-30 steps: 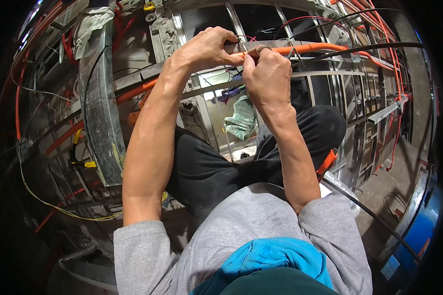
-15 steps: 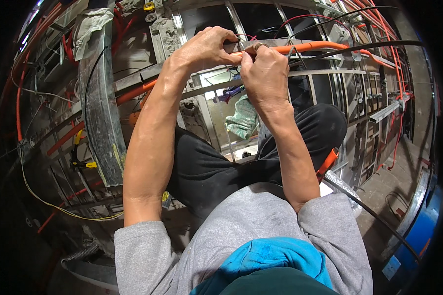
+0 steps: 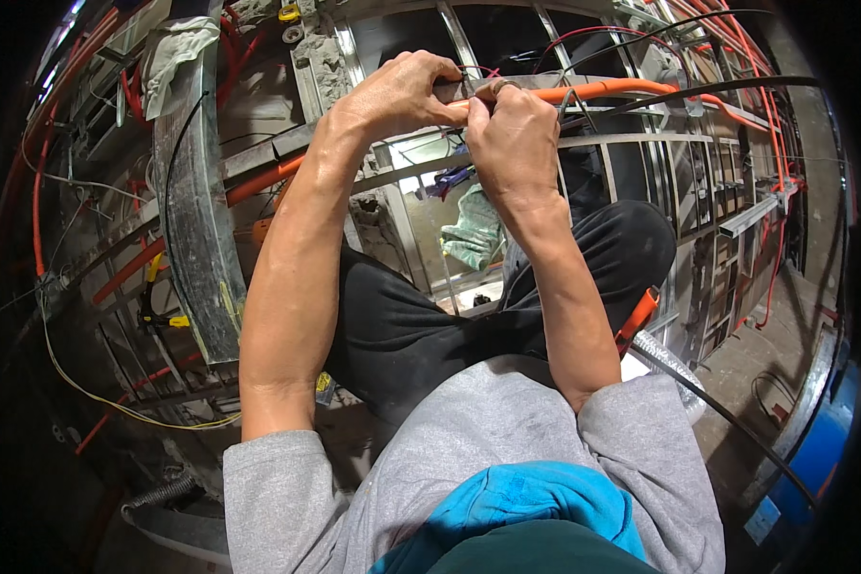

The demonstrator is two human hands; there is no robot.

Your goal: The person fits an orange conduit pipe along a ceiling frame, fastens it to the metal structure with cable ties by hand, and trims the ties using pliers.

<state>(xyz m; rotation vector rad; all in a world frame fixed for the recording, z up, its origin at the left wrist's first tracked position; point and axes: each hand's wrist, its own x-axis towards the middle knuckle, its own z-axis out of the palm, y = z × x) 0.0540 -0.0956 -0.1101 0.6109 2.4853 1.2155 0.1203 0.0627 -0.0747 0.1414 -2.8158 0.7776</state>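
Observation:
An orange conduit pipe (image 3: 603, 89) runs across the top of the head view, through the spot where both my hands meet. My left hand (image 3: 402, 91) is closed around it from the left, thumb and fingers curled at the pipe. Close beside it, my right hand (image 3: 517, 139) is closed too, with its thumb pressed against the pipe and its fingers bent over it. Thin dark and pinkish-red wires (image 3: 488, 71) show just beyond my fingertips. My fingers hide what lies between them, so any small part there cannot be made out.
Metal framing bars (image 3: 607, 172) surround my legs. A dusty metal channel (image 3: 193, 191) stands at left, with a yellow-and-black tool (image 3: 153, 287) beside it. Below my hands hangs a pale green cloth (image 3: 474, 230). Black cables (image 3: 737, 85) cross at right; a blue drum (image 3: 827, 440) stands lower right.
My right hand has shifted very slightly to the left. My left hand and the orange conduit pipe look the same.

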